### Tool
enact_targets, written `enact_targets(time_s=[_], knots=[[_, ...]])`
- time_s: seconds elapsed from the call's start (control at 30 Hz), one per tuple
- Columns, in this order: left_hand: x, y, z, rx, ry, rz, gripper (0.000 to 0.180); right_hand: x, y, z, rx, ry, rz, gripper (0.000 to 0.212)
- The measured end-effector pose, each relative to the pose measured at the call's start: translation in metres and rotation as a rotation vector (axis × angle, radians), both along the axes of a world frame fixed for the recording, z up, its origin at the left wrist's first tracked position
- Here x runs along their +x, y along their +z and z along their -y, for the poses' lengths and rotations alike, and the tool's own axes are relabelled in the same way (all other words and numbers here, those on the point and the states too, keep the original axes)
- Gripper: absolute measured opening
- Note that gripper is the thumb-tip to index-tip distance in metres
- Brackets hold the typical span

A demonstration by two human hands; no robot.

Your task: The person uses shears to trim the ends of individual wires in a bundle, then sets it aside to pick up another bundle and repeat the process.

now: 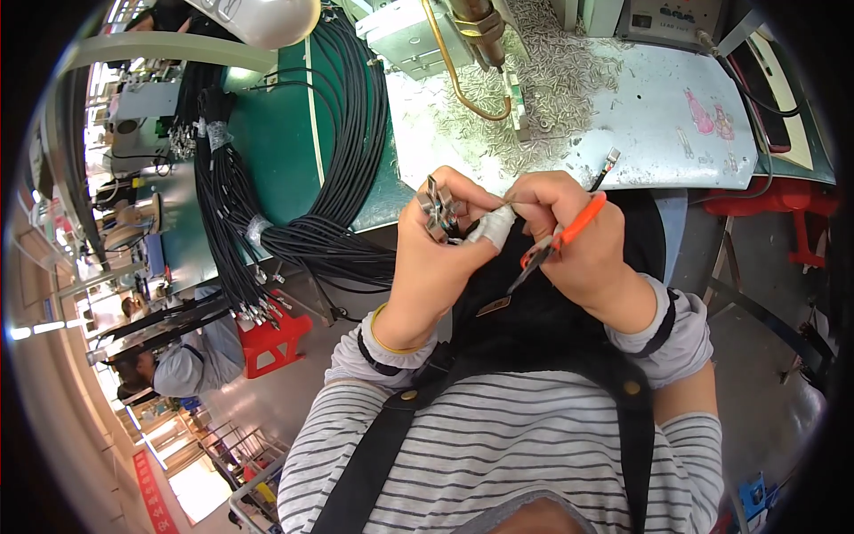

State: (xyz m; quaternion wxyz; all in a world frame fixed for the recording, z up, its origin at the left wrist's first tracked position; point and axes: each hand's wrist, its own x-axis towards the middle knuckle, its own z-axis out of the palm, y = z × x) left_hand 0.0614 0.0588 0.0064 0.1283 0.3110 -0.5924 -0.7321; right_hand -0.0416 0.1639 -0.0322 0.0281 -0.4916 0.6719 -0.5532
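My left hand (427, 267) is closed around several cable ends with metal connectors (436, 209), held in front of the black apron. White wrapping (494, 228) covers what looks like its thumb. Close beside it, my right hand (578, 254) keeps a pair of orange-handled snips (583, 220) in the palm, the dark jaws pointing down toward the apron. The fingertips of both hands meet at a thin strand or wire, too small to make out. Past the right hand, a black cable end with a metal connector (611, 158) sticks out over the table edge.
Small metal pieces (569, 89) lie scattered over the pale worktop (658, 160), around a press head (485, 40). A thick bundle of black cables (329, 178) hangs over the green table at left. Red stools (267, 343) stand below; a person (182, 369) sits at far left.
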Motion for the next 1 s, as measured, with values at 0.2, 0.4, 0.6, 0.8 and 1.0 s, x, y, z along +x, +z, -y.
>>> enact_targets(time_s=[0.2,0.4,0.6,0.8,1.0], knots=[[-0.001,-0.006,-0.006,-0.381,0.048,-0.151,0.019,0.005,0.012,0.006,-0.153,0.128,0.715,0.004],[0.003,-0.001,-0.005,-0.240,0.131,-0.115,0.020,-0.002,0.019,-0.005,0.060,0.186,0.754,0.016],[0.004,-0.002,-0.003,-0.166,0.136,-0.133,0.015,-0.004,0.018,-0.012,0.504,0.151,0.181,0.026],[-0.006,0.002,0.002,-0.099,0.105,-0.056,0.013,0.001,0.008,-0.009,0.531,0.279,0.579,0.028],[-0.036,-0.011,0.043,0.411,-0.056,-0.066,0.011,-0.013,0.022,-0.006,0.164,0.169,1.267,0.023]])
